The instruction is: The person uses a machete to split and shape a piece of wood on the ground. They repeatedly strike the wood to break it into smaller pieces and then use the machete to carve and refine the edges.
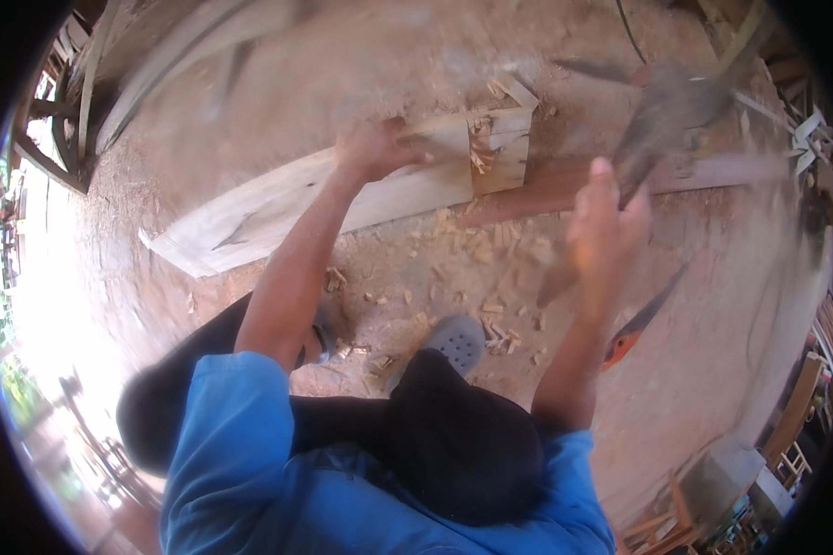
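My left hand (375,148) grips the upper edge of a pale, curved wooden board (287,217), which lies across the upper middle and has splintered cuts near its right end. My right hand (606,222) is closed on the handle of a broad-bladed chopping tool (666,116), raised over the board's right side and blurred by motion. Beneath that tool, a reddish-brown plank (731,171) runs out to the right from under the pale board. A saw (620,347) with an orange handle lies on the ground just right of my right forearm.
Wood chips (472,250) are scattered over the dusty ground. My grey clog (458,342) is below the board. Curved timber pieces (51,157) stand at the upper left, and stacked wood (796,407) lines the right edge, near a grey block (717,472).
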`<control>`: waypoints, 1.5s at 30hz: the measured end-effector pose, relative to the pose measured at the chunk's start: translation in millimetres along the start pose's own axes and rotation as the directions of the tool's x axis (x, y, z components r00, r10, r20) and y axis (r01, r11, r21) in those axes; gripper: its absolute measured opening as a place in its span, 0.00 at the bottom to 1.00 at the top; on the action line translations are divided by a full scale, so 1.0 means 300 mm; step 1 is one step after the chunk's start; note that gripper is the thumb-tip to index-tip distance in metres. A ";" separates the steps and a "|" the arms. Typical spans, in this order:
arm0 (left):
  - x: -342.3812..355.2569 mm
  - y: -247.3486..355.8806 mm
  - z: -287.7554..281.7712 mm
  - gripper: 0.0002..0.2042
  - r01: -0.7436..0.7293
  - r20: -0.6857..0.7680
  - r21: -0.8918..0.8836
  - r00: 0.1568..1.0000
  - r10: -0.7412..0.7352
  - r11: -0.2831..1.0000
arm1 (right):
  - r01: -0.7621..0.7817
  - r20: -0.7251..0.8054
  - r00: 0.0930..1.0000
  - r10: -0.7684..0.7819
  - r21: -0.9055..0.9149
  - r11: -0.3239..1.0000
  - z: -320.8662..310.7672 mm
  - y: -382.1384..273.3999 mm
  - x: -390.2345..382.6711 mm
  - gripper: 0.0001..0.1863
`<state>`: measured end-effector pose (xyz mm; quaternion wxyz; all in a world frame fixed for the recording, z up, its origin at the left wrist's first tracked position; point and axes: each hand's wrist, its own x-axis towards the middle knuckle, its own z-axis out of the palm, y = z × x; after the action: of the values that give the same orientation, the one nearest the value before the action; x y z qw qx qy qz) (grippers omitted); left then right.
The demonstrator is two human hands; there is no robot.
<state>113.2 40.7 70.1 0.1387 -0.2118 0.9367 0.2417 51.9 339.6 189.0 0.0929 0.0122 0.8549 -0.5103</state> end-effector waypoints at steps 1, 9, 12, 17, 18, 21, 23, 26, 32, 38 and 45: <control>0.002 -0.002 0.002 0.47 0.005 0.012 0.004 1.000 -0.005 1.000 | 0.071 -0.025 0.997 -0.077 -0.184 0.980 0.027 0.019 -0.003 0.26; 0.001 -0.007 0.013 0.45 -0.003 -0.034 0.043 0.999 0.005 0.999 | 0.031 0.061 0.998 -0.014 -0.286 0.958 0.105 0.122 -0.007 0.27; 0.002 -0.001 0.003 0.44 0.018 -0.004 -0.001 1.000 -0.018 1.000 | -0.148 0.016 0.989 0.147 0.110 0.983 -0.008 0.000 0.024 0.28; 0.003 0.008 -0.008 0.43 0.003 -0.030 0.051 1.000 -0.001 0.999 | 0.171 0.011 0.984 -0.175 -0.295 0.940 0.076 0.072 0.011 0.26; 0.004 0.009 -0.006 0.43 0.044 0.013 0.064 0.999 -0.045 0.997 | 0.186 0.131 0.980 -0.148 -0.353 0.917 0.124 0.125 -0.002 0.25; 0.014 -0.004 0.007 0.43 0.055 0.004 0.099 0.998 -0.056 0.994 | 0.146 0.252 0.964 -0.084 -0.239 0.960 0.201 0.223 -0.022 0.23; 0.009 -0.011 0.023 0.42 0.037 -0.029 0.103 0.999 -0.034 0.994 | 0.061 0.190 0.982 -0.010 -0.261 0.964 0.167 0.194 -0.019 0.23; 0.009 -0.010 0.023 0.42 0.030 -0.040 0.070 0.999 -0.027 0.997 | 0.011 0.127 0.992 -0.013 0.012 1.000 0.038 0.048 0.007 0.24; 0.000 0.016 -0.016 0.43 0.052 0.020 0.051 0.998 -0.053 0.997 | 0.197 0.048 0.980 -0.191 -0.232 0.952 0.079 0.070 0.018 0.25; -0.006 0.010 -0.001 0.42 0.055 -0.046 0.082 0.998 -0.051 0.995 | 0.076 0.291 0.957 0.012 -0.290 0.954 0.188 0.231 -0.009 0.24; -0.002 0.005 0.000 0.43 0.049 0.000 0.024 0.999 -0.049 0.999 | -0.005 0.020 1.000 0.002 0.163 0.987 -0.056 -0.125 0.049 0.25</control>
<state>112.9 42.1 70.9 0.1473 -0.2330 0.9340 0.2271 30.5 335.2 227.0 0.1010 0.0163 0.8093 -0.5784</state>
